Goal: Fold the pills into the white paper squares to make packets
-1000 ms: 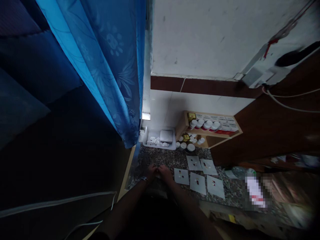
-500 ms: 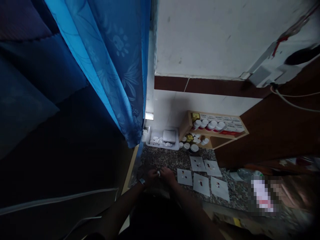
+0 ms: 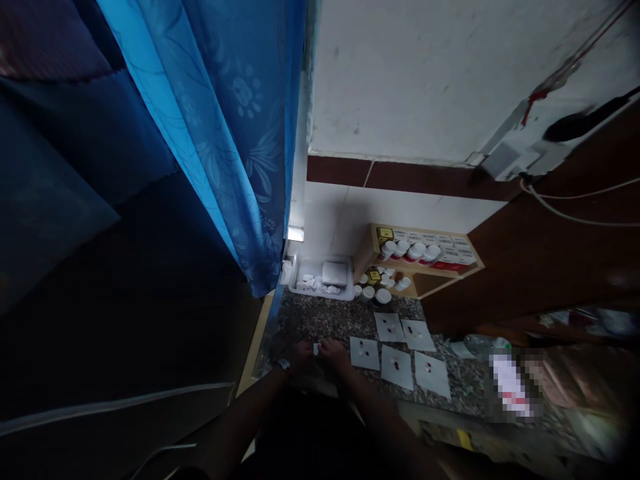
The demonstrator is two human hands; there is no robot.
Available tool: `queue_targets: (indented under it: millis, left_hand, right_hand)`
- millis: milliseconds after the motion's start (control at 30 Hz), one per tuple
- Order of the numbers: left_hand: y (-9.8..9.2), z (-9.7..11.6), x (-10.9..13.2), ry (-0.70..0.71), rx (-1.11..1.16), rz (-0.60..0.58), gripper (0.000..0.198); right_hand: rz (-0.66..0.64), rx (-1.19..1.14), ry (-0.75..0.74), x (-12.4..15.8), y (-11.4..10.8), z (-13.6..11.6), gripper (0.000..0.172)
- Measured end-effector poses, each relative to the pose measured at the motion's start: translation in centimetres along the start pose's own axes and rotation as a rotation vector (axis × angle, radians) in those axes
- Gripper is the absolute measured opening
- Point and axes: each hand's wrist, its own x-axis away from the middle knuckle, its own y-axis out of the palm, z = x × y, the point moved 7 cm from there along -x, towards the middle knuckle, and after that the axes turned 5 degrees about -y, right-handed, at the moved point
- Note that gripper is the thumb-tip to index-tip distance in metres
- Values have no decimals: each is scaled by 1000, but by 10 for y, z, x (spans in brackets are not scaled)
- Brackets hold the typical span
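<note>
My left hand and my right hand meet low in the middle of the view, close above the speckled counter. Between their fingertips shows a small folded white paper, gripped from both sides. Whether anything is inside it cannot be seen. Right of my hands, several square white papers lie flat, among them a near one and a larger one. Small red, dark and white pills rest on them. Beyond my hands stands a white plastic tray with small crumpled white packets and a stack of white paper.
A wooden shelf against the wall holds white bottles and boxes. More lidded jars stand before it. A blue curtain hangs on the left. At the right lie a clear bottle and a blurred-out item.
The view has shifted slightly, so the counter things sit a little further left. The white paper between my fingertips now shows wider and flatter. Both hands stay in nearly the same place.
</note>
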Motion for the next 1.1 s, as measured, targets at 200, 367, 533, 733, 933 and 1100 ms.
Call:
queue_targets:
  millis: [200, 367, 533, 733, 933, 1100]
  left_hand:
    - [-10, 9, 5, -36, -10, 103, 27]
    - [-8, 18, 2, -7, -68, 113, 24]
    - [-5, 25, 12, 176, -152, 19, 35]
    - [-6, 26, 22, 248, -241, -96, 39]
    - [-15, 31, 23, 190, -270, -87, 42]
    - [-11, 31, 27, 113, -287, -124, 44]
  right_hand:
    - [5, -23, 23, 2, -1, -3, 13]
    - [-4, -43, 30, 7, 0, -7, 20]
    - [30, -77, -5, 17, 5, -13, 33]
    - [18, -201, 154, 30, 14, 6, 42]
    - [-55, -372, 455, 9, 1, 36, 24]
    - [-160, -420, 511, -12, -2, 41, 12]
